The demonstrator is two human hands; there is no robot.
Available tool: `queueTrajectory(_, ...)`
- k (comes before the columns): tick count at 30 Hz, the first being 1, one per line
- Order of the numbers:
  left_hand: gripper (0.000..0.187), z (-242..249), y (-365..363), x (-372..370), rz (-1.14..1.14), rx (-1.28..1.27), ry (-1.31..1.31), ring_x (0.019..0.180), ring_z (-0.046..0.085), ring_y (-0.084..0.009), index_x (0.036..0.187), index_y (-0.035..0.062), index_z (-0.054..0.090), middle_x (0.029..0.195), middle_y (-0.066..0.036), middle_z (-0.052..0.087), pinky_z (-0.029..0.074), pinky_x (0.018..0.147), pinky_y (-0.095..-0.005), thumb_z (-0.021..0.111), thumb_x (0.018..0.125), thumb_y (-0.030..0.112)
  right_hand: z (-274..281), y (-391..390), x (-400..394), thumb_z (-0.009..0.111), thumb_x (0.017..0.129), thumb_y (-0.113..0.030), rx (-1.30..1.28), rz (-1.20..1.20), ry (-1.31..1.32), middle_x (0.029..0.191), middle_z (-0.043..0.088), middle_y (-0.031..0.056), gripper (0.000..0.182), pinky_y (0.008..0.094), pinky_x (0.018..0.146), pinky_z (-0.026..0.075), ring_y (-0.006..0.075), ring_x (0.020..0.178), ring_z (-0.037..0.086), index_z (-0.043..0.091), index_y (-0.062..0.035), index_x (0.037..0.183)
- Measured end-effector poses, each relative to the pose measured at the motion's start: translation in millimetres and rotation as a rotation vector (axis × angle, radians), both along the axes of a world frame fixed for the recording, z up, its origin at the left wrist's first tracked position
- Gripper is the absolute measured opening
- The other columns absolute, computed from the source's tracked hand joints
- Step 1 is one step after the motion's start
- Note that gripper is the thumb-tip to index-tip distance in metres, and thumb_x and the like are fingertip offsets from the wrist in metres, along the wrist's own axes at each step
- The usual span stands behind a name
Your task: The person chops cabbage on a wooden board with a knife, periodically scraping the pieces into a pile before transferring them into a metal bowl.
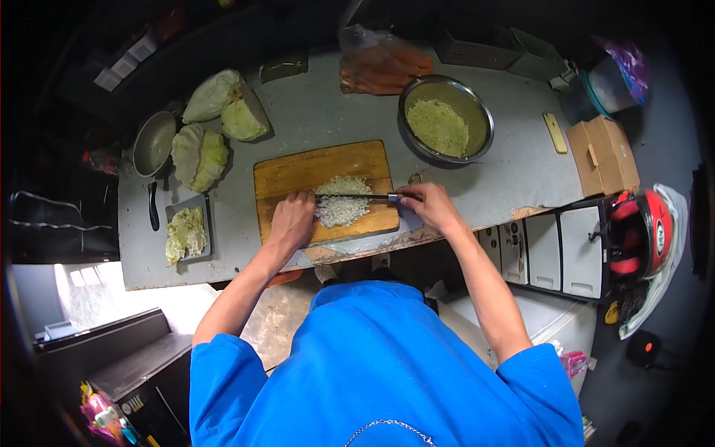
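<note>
Currently, a person in a blue T-shirt (387, 357) is standing at the near edge of a grey table (514, 167), where a wooden cutting board (287, 175) is lying. The right hand (430, 207) is closing firmly around the handle of a long knife (346, 197), just off the board's right edge. The left hand (294, 217) is resting its bent fingers at the blade's front end, over the board's left half; whether it is gripping the blade or only pressing, one cannot tell. The knife is stretching crosswise over the board, above a heap of finely chopped pale vegetable (344, 213). Beyond the board's right corner, a steel bowl (482, 119) is holding pale green chopped vegetable (438, 127), and a plastic bag of carrots (386, 71) is lying behind the board. Left of the board, cabbage heads (247, 115), a frying pan (153, 145) and a small tray (208, 223) bearing cabbage leaves (185, 232) are sitting.
</note>
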State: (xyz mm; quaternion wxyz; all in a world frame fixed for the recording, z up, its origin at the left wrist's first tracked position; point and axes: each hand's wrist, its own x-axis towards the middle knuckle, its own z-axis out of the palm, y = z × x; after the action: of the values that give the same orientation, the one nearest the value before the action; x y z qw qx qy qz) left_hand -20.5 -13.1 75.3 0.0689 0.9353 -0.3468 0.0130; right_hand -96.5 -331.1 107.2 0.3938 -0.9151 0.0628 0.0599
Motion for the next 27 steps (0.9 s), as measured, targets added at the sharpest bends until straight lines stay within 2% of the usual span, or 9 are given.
queueTrajectory(3,0.023,-4.9,-0.5,-0.2,0.006,0.008,0.025,0.083,0.073,-0.0397,0.102,-0.0017,0.066,0.094,-0.022,0.071,0.059,0.072,-0.0477,0.060,0.079,-0.001,14.4,4.3,-2.9,0.067,0.091,-0.015,-0.026,-0.055,-0.026,0.098,0.077,0.0140,0.020,0.0543,0.088,0.042,0.0356,0.098,0.070,0.081,-0.0142,0.106)
queueTrajectory(5,0.022,-3.1,3.1,1.1,0.007,0.028,0.042,0.083,0.073,-0.0395,0.101,-0.0016,0.066,0.094,-0.022,0.071,0.060,0.072,-0.0476,0.060,0.080,0.000,89.3,20.5,19.3,0.073,0.089,-0.017,-0.398,0.118,-0.133,0.102,0.076,0.0171,0.025,0.0460,0.087,0.054,0.0387,0.097,0.073,0.079,-0.0117,0.113)
queueTrajectory(8,0.022,-2.2,7.6,1.9,0.029,-0.043,0.064,0.083,0.072,-0.0393,0.101,-0.0035,0.065,0.094,-0.022,0.071,0.060,0.072,-0.0469,0.060,0.080,0.001,98.8,33.5,28.9,0.073,0.090,-0.019,-0.549,0.136,-0.172,0.103,0.076,0.0161,0.025,0.0463,0.086,0.055,0.0383,0.099,0.072,0.079,-0.0119,0.113)
queueTrajectory(11,0.019,-1.3,4.6,-0.9,0.040,-0.078,0.036,0.083,0.072,-0.0392,0.098,-0.0030,0.065,0.094,-0.021,0.072,0.059,0.072,-0.0468,0.060,0.081,0.001,29.9,2.3,19.0,0.069,0.092,-0.018,-0.108,0.037,0.001,0.098,0.077,0.0156,0.021,0.0528,0.081,0.046,0.0361,0.098,0.071,0.080,-0.0119,0.108)
queueTrajectory(14,0.019,-5.6,-2.1,2.2,0.035,-0.002,-0.004,0.083,0.072,-0.0394,0.100,-0.0011,0.066,0.095,-0.022,0.071,0.059,0.073,-0.0471,0.060,0.082,0.002,-1.0,-0.6,5.8,0.069,0.091,-0.016,-0.094,-0.002,-0.082,0.098,0.076,0.0159,0.020,0.0523,0.081,0.046,0.0350,0.098,0.071,0.080,-0.0109,0.107)
queueTrajectory(17,0.016,-5.6,3.8,-0.5,0.055,0.037,0.064,0.085,0.072,-0.0389,0.098,-0.0002,0.067,0.095,-0.022,0.071,0.059,0.074,-0.0468,0.061,0.083,0.004,104.6,31.4,29.8,0.072,0.089,-0.016,-0.390,0.122,-0.066,0.102,0.076,0.0183,0.022,0.0466,0.086,0.053,0.0342,0.100,0.073,0.080,-0.0088,0.108)
queueTrajectory(21,0.014,4.7,4.7,-0.7,0.053,-0.091,0.077,0.083,0.073,-0.0382,0.095,-0.0022,0.067,0.091,-0.023,0.071,0.059,0.072,-0.0465,0.062,0.083,0.004,107.7,34.5,39.8,0.072,0.089,-0.016,-0.564,0.148,-0.139,0.105,0.076,0.0195,0.023,0.0406,0.088,0.056,0.0334,0.101,0.074,0.079,-0.0068,0.108)
queueTrajectory(25,0.014,0.1,-1.9,-0.7,-0.017,-0.059,-0.063,0.081,0.073,-0.0381,0.093,-0.0029,0.067,0.088,-0.023,0.071,0.059,0.070,-0.0469,0.063,0.082,0.005,-7.9,-3.9,4.2,0.070,0.089,-0.014,0.043,-0.036,0.016,0.104,0.077,0.0178,0.021,0.0422,0.087,0.057,0.0323,0.101,0.074,0.079,-0.0063,0.107)
queueTrajectory(27,0.013,-4.8,-1.6,1.0,0.022,-0.009,-0.014,0.080,0.073,-0.0382,0.092,-0.0026,0.067,0.089,-0.023,0.072,0.059,0.069,-0.0466,0.064,0.082,0.005,13.0,3.0,8.9,0.070,0.090,-0.015,0.005,-0.040,0.018,0.104,0.077,0.0150,0.021,0.0444,0.088,0.055,0.0325,0.100,0.074,0.080,-0.0086,0.107)
